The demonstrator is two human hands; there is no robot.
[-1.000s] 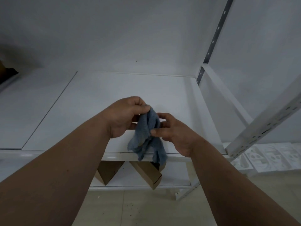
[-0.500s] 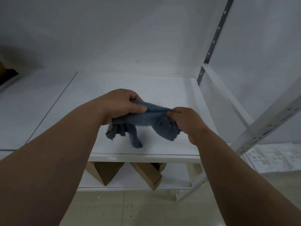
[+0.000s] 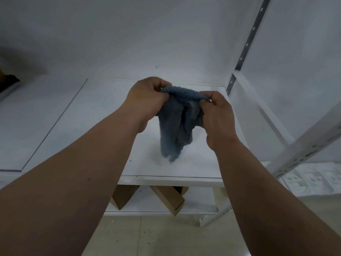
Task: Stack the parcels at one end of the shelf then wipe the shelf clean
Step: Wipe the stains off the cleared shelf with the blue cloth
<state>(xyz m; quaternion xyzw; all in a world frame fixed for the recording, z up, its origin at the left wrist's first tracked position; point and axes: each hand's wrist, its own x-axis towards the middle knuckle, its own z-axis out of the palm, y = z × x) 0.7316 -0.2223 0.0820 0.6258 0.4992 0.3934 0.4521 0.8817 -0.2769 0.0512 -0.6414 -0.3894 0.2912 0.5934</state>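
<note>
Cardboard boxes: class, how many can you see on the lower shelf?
3: left box, middle box, and a third peeking behind the middle one. The upper shelf may hide others.

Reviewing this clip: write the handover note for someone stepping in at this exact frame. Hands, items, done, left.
Left hand and right hand each grip the top edge of the blue cloth, which hangs bunched above the white shelf; whether its tip touches the board is unclear.
Cardboard parcels lie on the lower shelf; a dark item sits at the far left edge, unidentifiable.
Done: the visible shelf board carries no parcels.
Left: spread the cloth and wipe the shelf.
</note>
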